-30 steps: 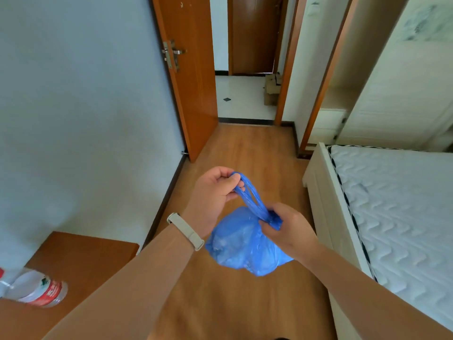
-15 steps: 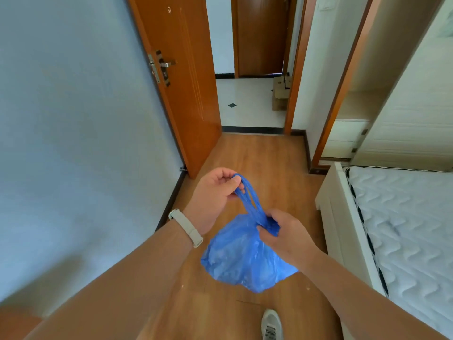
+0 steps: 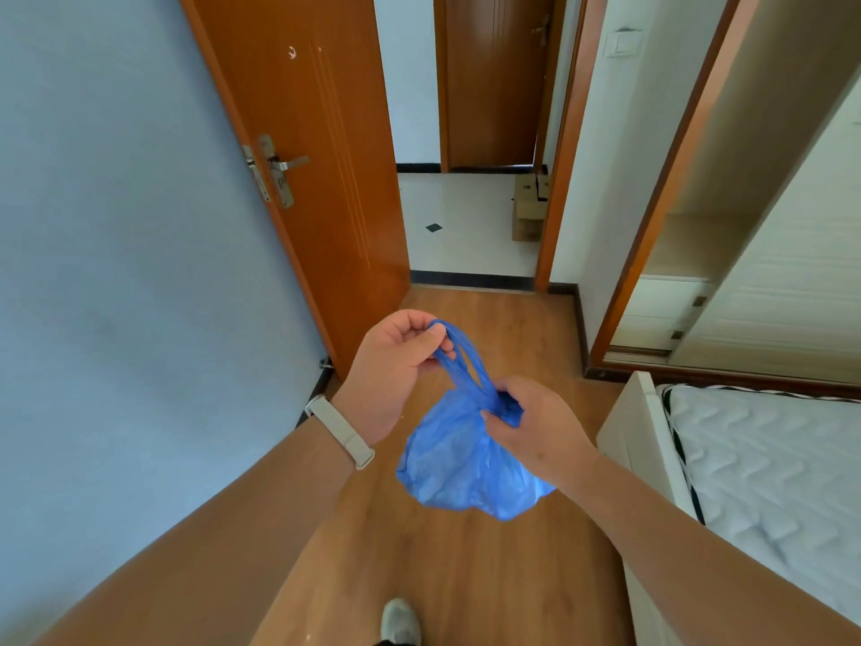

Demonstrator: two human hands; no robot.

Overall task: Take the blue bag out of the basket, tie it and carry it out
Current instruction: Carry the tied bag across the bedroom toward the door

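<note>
A: Head view first, far left. What sits at nine o'clock?

B: Pale blue painted wall (image 3: 116,272), then the open orange-brown wooden door (image 3: 317,156) with its silver metal lever handle (image 3: 279,167) at about eleven o'clock.

A: And the left hand (image 3: 396,366)?

B: Just left of centre, wearing a slim cream wristband (image 3: 340,431). Its fingers (image 3: 421,340) are pinched closed on the tops of the twisted loop handles (image 3: 459,361), thumb pressing them against the forefinger.

A: Where is the bag itself?

B: The crumpled blue thin-plastic bag (image 3: 461,463) hangs in the air at the centre, above the brown wood-plank floor (image 3: 489,575), between the two hands and touching nothing else.

A: The right hand (image 3: 540,426)?

B: Just right of centre, curled tight round the bag's gathered neck, where the handles meet the body. Most of its fingertips are hidden behind the plastic.

A: Further right?

B: A white bed frame (image 3: 629,440) and a white quilted mattress (image 3: 768,468) at four o'clock. At six o'clock, the toe of a grey shoe (image 3: 399,620).
</note>
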